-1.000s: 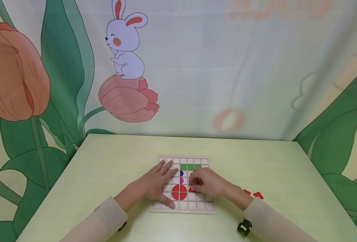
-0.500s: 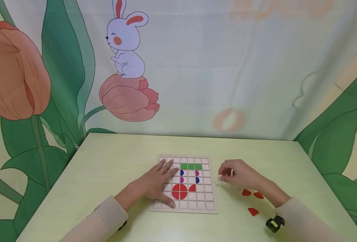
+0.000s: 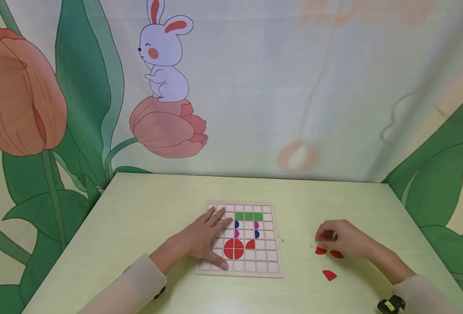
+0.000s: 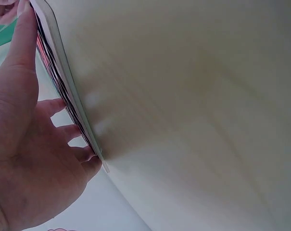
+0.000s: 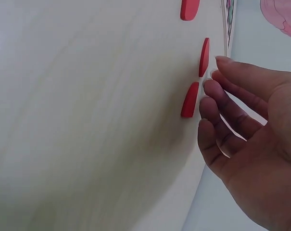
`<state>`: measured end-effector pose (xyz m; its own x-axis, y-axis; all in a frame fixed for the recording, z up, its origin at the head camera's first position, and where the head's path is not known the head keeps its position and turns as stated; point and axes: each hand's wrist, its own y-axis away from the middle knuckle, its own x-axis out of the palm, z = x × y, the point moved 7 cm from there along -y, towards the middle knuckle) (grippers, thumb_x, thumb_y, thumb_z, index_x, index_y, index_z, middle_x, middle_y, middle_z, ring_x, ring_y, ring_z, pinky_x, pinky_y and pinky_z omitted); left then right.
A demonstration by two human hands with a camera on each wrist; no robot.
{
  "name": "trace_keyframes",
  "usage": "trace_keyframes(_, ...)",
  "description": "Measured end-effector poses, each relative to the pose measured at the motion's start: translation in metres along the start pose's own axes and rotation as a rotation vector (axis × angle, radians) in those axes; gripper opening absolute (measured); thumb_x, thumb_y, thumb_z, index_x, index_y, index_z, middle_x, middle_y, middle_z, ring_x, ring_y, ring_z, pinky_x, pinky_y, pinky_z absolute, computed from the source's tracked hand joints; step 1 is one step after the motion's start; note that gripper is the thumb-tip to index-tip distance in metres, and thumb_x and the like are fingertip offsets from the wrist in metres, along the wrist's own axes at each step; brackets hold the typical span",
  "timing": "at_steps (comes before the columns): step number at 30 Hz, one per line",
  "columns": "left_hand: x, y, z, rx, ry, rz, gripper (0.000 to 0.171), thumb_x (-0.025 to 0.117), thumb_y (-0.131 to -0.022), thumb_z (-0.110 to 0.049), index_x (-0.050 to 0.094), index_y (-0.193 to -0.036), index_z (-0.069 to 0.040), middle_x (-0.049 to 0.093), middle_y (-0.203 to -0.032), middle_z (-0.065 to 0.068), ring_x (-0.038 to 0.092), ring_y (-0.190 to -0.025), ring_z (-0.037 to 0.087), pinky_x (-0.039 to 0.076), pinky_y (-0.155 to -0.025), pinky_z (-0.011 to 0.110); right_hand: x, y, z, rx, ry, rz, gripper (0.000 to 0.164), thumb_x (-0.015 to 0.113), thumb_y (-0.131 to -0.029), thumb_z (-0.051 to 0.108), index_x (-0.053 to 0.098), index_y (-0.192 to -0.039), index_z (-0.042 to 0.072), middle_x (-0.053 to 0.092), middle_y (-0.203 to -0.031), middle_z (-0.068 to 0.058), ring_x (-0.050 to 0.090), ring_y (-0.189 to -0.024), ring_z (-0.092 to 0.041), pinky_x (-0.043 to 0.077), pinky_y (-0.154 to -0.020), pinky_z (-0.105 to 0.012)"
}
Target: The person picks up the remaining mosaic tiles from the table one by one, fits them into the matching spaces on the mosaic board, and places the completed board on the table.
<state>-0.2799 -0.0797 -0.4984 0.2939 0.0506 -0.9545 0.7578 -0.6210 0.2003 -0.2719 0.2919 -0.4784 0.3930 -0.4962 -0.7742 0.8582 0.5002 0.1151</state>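
Note:
My left hand (image 3: 201, 237) lies with spread fingers on the left part of a square grid board (image 3: 270, 264). Set in the board are a red circle of quarter pieces (image 3: 239, 254), a single red quarter piece (image 3: 250, 244), a row of green squares (image 3: 248, 216), and small blue and magenta half-circles (image 3: 256, 225). My right hand (image 3: 343, 237) hovers by two loose red quarter-circle pieces (image 3: 336, 254) right of the board. In the right wrist view its fingers bend loosely beside the red pieces (image 5: 190, 100), thumb and fingertips apart, holding nothing.
A third loose red quarter piece (image 3: 329, 275) lies nearer the front of the pale table (image 3: 156, 196). Small specks lie between board and right hand. A curtain (image 3: 247, 87) printed with a rabbit and tulips hangs behind the table.
My right hand has left the lone red quarter piece on the board and moved right to the loose red pieces. The left hand stays on the board.

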Motion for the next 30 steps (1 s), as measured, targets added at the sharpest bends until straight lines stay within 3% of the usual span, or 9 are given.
trace_keyframes(7,0.0,0.0,-0.001,0.003,-0.006,0.005,0.13,0.076,-0.071,-0.086,0.022,-0.171,-0.021,0.006,-0.179,0.012,0.004,-0.163,0.041,0.014,-0.13,0.056,0.004,0.01,-0.002,-0.017,-0.052,0.029,0.021,0.086,-0.091,0.016,0.071,-0.105,0.012,0.067,-0.098,0.001,0.06,-0.087,-0.014,0.057,-0.076,-0.025)
trace_keyframes(13,0.0,0.001,0.0,0.01,-0.006,0.003,0.131,0.075,-0.071,-0.086,0.022,-0.171,-0.02,0.006,-0.178,0.012,0.004,-0.163,0.041,0.014,-0.13,0.056,0.008,0.011,0.006,-0.064,0.002,0.019,0.02,0.086,-0.091,0.013,0.069,-0.102,0.014,0.065,-0.095,0.004,0.058,-0.087,-0.013,0.055,-0.077,-0.024)
trace_keyframes(30,0.003,0.0,0.001,0.006,-0.019,-0.006,0.131,0.075,-0.071,-0.087,0.023,-0.171,-0.02,0.007,-0.178,0.012,0.005,-0.163,0.041,0.015,-0.13,0.055,0.009,0.01,0.003,0.04,0.07,-0.008,0.02,0.088,-0.089,0.015,0.069,-0.096,0.016,0.061,-0.087,0.007,0.056,-0.082,-0.014,0.053,-0.072,-0.024)
